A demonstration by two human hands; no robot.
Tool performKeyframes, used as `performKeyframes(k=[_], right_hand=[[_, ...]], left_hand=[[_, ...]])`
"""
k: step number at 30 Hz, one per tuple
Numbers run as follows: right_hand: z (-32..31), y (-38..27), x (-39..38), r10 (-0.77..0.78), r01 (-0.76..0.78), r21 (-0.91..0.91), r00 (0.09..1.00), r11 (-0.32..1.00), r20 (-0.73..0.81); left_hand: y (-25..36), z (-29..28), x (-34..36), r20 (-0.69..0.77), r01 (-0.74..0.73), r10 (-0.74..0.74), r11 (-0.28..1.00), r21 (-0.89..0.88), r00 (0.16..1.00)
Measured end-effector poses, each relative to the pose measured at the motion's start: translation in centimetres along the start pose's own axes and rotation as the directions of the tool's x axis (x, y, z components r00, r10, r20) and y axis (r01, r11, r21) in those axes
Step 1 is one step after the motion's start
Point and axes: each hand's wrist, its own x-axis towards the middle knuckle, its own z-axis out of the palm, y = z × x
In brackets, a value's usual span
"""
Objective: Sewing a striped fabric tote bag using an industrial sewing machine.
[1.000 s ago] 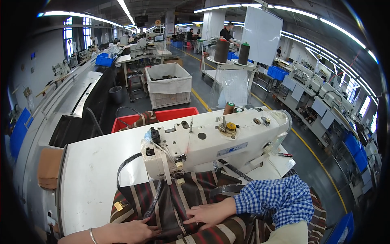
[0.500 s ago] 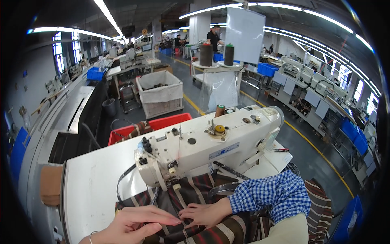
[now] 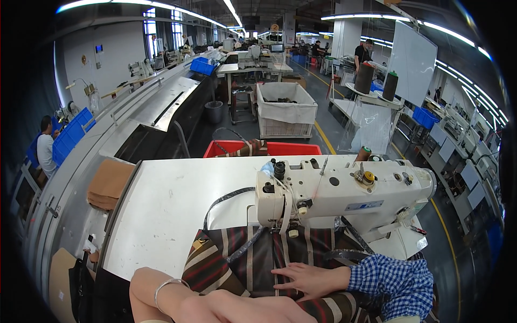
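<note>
Brown striped fabric (image 3: 258,255) with dark red and beige bands lies beneath the head of a white sewing machine (image 3: 344,196). My right hand (image 3: 312,278), in a blue checked sleeve, rests flat on it with fingers spread, just in front of the needle area. At the lower edge is my left hand (image 3: 242,307), a bracelet on its wrist, bent in over the near part of the cloth; its fingers cannot be made out. Dark glossy strips, one of them a long strap (image 3: 229,196), run over the table and the fabric.
The white machine table (image 3: 167,199) extends left. Behind it stand a red bin (image 3: 291,148) and a white cart (image 3: 285,116). Brown pieces (image 3: 110,183) are stacked on the left ledge. Thread cones (image 3: 364,78) stand on a rack at back right. Other people work farther off.
The view has turned left, so the machine appears farther right. My left hand has drawn back from beside my right hand to the lower edge. My right hand stays on the fabric, fingers more spread.
</note>
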Motion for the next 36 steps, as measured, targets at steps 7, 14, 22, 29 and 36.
performKeyframes(k=[7,14,22,29,36], right_hand=[[0.7,0.3,-0.3,-0.008,0.008,0.000,0.998,1.000,-0.059],[0.9,0.5,-0.5,0.021,-0.020,0.016,0.998,1.000,-0.064],[0.3,0.6,-0.2,0.052,-0.052,0.018,0.998,0.998,0.024],[0.6,0.4,0.0,0.019,-0.019,0.033,1.000,0.999,-0.006],[0.4,0.7,-0.2,0.050,-0.050,0.015,0.998,0.999,0.038]], left_hand=[[0.3,-2.3,0.4,0.204,-0.007,-0.009,0.997,0.074,0.979],[1.5,-0.2,-0.2,-0.080,0.104,-0.102,0.994,0.033,0.992],[0.3,0.3,0.0,-0.167,0.126,-0.135,0.990,-0.061,0.977],[-3.3,0.0,-1.4,-0.157,-0.253,0.230,0.956,-0.151,0.961],[-0.5,3.5,-1.6,-0.438,-0.065,0.030,0.996,-0.065,0.898]])
